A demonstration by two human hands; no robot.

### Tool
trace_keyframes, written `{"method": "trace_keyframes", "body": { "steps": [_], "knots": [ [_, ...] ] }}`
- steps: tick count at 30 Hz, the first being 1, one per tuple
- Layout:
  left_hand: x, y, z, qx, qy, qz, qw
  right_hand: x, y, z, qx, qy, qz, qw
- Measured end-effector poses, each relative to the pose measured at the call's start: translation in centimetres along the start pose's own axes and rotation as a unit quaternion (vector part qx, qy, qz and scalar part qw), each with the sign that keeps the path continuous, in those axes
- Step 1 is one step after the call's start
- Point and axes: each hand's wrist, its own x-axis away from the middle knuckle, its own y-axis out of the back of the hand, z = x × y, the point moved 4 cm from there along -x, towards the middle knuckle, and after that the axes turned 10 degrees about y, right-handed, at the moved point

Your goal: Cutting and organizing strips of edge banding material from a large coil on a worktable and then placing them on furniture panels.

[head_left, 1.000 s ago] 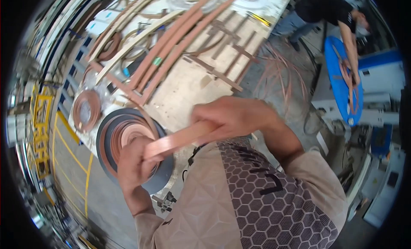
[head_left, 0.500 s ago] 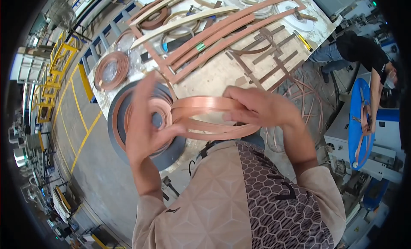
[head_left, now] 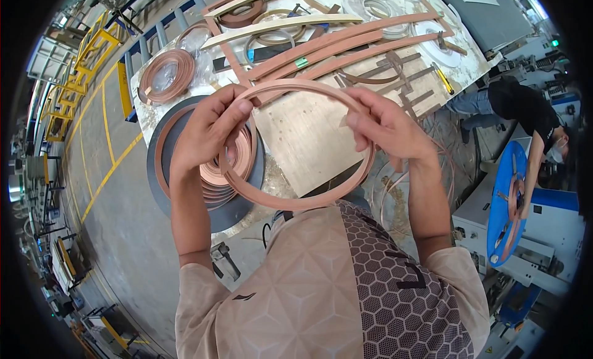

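Note:
Held up before my body is a coil of thin reddish-brown edge-banding strip (head_left: 296, 204), wound in a wide ring with its round face turned to me. My left hand (head_left: 213, 127) grips the ring's upper left, thumb on the near side and fingers curled over it. On the upper right, my right hand (head_left: 388, 125) pinches the ring between thumb and fingers. Behind and below my left hand lies a dark grey disc (head_left: 164, 195) bearing several copper-coloured coils (head_left: 225, 189), partly covered by my hand and forearm.
Curved brown frame pieces (head_left: 321, 53) lie across the worktable (head_left: 290, 133). Another brown coil (head_left: 167, 76) rests at its left, and a yellow cutter (head_left: 443, 80) near the right edge. Loose strips hang beyond that edge. A masked co-worker (head_left: 525, 109) handles a blue reel (head_left: 508, 204) at right.
The coil has tipped from nearly edge-on to facing me, showing its full ring. My left hand, blurred and spread before, has closed on it. My right hand keeps its hold.

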Motion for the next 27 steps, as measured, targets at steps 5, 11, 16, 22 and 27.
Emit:
{"method": "trace_keyframes", "body": {
  "steps": [5, 11, 16, 22, 27],
  "knots": [
    [-1.2, 0.1, 2.0, 0.025, -0.115, -0.118, 0.986, -0.1, -0.9, -1.1, -0.010, -0.017, -0.030, 0.999],
    [-1.0, 0.8, 4.1, 0.010, -0.218, -0.295, 0.930, 2.2, -0.2, -5.2, 0.015, 0.052, -0.126, 0.991],
    [-1.3, 3.4, 15.3, 0.210, -0.219, -0.329, 0.894, 1.1, -1.9, 0.0, 0.136, 0.202, -0.143, 0.959],
    [2.2, -2.8, 3.2, -0.285, -0.306, -0.284, 0.863, 2.8, -2.2, 1.0, 0.282, 0.212, -0.061, 0.934],
    [2.1, -7.5, -0.2, -0.410, -0.256, -0.077, 0.872, 3.2, -4.0, 1.1, 0.352, 0.183, -0.013, 0.918]
  ]
}}
